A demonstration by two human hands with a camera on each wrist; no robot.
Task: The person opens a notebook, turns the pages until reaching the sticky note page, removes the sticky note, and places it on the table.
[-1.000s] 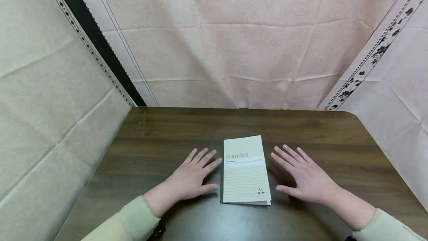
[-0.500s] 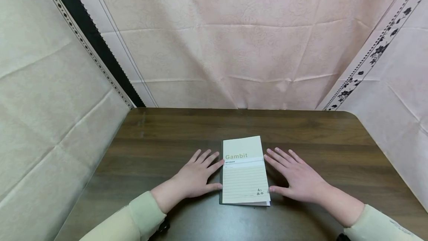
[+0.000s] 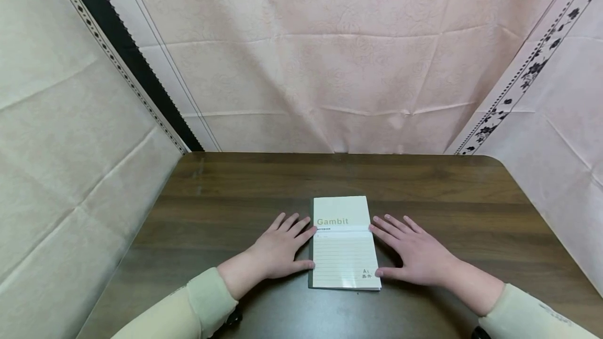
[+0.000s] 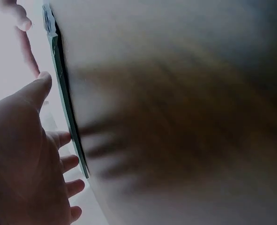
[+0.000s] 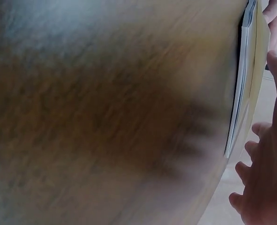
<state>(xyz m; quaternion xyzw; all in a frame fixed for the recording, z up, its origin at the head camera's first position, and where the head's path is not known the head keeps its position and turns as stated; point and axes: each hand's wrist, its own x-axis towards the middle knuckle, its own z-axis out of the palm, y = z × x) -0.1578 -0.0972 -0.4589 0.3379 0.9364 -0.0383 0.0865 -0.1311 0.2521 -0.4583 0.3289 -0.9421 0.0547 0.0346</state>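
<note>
A closed notebook [image 3: 345, 255] with a pale ruled cover, the word "Gambit" and a dark spine strip lies at mid-table in the head view. At its left edge is my left hand [image 3: 278, 251], fingers spread, with thumb tip and index tip on the spine side. My right hand [image 3: 419, 258] mirrors it, with thumb and index tips at the right edge. In the left wrist view the green spine [image 4: 65, 89] runs beside the left hand [image 4: 26, 159]. The right wrist view has the page edges [image 5: 241, 75] beside the right hand [image 5: 272, 164].
A dark brown wooden table [image 3: 212, 187] bears the notebook. Pale patterned cloth [image 3: 330, 67] hangs behind it, with more cloth at the left and right. A dark band [image 3: 132, 51] runs down the left corner.
My right hand has moved left to the notebook's right edge. My left hand has shifted slightly right onto the spine side. The raised cover now lies flatter.
</note>
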